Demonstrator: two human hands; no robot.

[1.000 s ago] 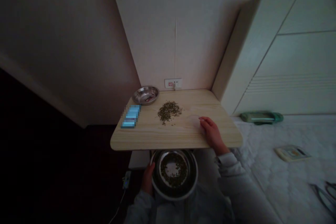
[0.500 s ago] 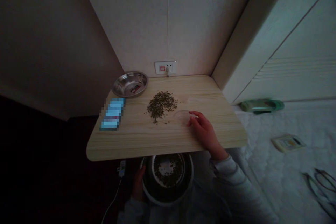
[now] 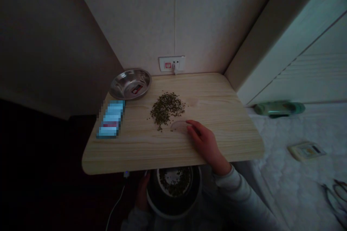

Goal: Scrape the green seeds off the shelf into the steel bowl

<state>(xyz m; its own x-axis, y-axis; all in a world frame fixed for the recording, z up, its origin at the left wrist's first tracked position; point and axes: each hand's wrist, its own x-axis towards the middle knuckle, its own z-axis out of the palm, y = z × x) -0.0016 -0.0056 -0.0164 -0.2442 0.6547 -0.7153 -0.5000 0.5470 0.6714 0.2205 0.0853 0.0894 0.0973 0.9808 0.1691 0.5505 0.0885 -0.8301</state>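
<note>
My right hand is over the table, its thumb and fingers pinching a thin, clear, round-edged plastic piece. That piece rests low at the near right side of a spread pile of small greenish-brown grains. Below the table's front edge, my left hand grips the left side of a round dark container with a pale rim. More of the grains lie inside a pale inner ring of the container. Most of the left fingers are in shadow or behind the container.
On the pale wooden table stand a steel bowl at the back left and a phone with a lit screen. A wall socket holds a plug. On the white quilted bed lie a green bottle, a small box and glasses.
My right hand has moved left and slightly nearer, bringing the clear piece to the pile's near edge. The left hand still holds the container. The whole view has shifted a little.
</note>
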